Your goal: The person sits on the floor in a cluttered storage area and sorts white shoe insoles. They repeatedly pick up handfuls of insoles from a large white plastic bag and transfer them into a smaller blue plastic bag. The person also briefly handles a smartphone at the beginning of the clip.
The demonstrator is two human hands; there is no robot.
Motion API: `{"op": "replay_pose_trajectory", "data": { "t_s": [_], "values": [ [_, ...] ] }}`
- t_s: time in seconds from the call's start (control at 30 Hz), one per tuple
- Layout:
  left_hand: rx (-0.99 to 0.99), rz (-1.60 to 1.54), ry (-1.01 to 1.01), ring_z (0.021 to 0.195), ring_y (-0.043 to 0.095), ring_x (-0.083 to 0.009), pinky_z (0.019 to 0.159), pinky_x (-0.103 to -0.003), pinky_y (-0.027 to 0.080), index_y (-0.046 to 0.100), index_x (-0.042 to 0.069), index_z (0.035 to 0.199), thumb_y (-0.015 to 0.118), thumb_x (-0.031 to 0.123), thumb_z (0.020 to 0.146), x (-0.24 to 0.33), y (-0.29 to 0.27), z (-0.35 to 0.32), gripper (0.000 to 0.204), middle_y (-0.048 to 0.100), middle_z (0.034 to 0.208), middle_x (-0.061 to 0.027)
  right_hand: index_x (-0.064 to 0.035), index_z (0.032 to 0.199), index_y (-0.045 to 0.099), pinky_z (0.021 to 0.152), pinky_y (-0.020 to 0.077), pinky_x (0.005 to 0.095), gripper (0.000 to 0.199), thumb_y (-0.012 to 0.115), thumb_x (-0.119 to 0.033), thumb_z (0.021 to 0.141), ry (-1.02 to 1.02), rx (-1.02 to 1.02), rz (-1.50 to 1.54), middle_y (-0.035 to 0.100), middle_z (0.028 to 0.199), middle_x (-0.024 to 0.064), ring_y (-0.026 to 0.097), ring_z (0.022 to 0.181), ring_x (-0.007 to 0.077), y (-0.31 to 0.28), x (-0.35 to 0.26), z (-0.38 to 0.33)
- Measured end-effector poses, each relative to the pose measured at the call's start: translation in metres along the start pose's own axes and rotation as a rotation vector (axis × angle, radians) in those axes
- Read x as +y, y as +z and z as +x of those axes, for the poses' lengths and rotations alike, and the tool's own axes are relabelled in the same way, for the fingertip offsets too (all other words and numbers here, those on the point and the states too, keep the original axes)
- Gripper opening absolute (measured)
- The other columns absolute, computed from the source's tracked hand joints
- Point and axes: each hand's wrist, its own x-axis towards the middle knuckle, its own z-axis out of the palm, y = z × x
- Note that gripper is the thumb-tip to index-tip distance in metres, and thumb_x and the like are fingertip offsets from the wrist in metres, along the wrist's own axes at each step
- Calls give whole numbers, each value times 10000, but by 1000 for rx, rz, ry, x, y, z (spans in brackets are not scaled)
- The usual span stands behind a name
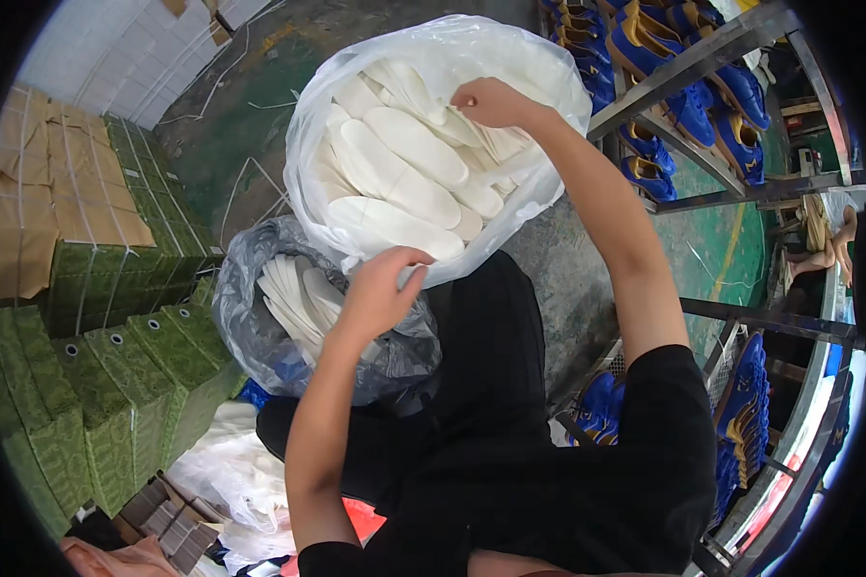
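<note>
A large white plastic bag (308,144) full of off-white insoles (404,178) stands in front of me. My right hand (496,103) reaches over its far right side, fingers curled down and closed on insoles there; the fingertips are partly hidden. At the near rim rests my left hand (385,293), thumb and fingers apart, touching the plastic next to the nearest insole. Below it, to the left, a grey plastic bag (245,317) holds more white insoles (298,298), partly covered by my left forearm.
Green patterned boxes (115,394) and strapped brown-paper bundles (91,183) are stacked at the left. On the right, metal racks (702,72) carry blue and gold shoes (645,43). Loose white plastic (245,471) lies at the lower left. Another person's arm (842,240) shows at the far right.
</note>
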Motion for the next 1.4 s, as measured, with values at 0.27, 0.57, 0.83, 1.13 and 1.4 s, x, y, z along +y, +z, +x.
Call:
{"op": "replay_pose_trajectory", "data": {
  "t_s": [0.27,0.57,0.83,1.13,1.4],
  "values": [
    [97,105,15,904,690,-292,686,-349,542,717,58,1111,674,75,917,-21,7,-18,199,721,1099,-123,-4,1253,664,1074,459,429,510,717,-281,828,421,656,-606,659,1223,250,608,1206,378,-44,26,68],
    [271,-78,-210,956,685,-335,841,-388,543,700,27,1088,640,0,905,-21,21,-10,195,706,1085,-160,-17,1385,564,1115,427,435,576,706,-301,905,-23,324,-141,592,1376,226,558,1273,391,-51,27,9],
    [146,120,101,1173,604,-374,1011,-427,475,681,36,1161,650,59,900,-13,17,86,264,685,1184,-175,-22,1268,615,985,476,485,815,801,-614,738,348,-251,-439,683,1206,235,650,1154,378,-57,31,-103],
    [-39,318,182,1302,542,-400,1139,-462,404,650,-1,1268,683,75,874,-36,9,208,404,626,1342,-236,-17,1377,571,1139,240,678,1027,760,-738,670,318,-96,-413,743,1050,181,690,1075,412,-4,39,-144],
    [91,1031,12,1568,112,-404,1127,-699,290,419,42,1528,705,110,870,17,-28,245,722,96,1699,-207,22,1400,570,1057,371,624,602,594,-373,945,523,-154,-624,607,1371,215,520,1310,430,6,-1,-153]
  ]
}}
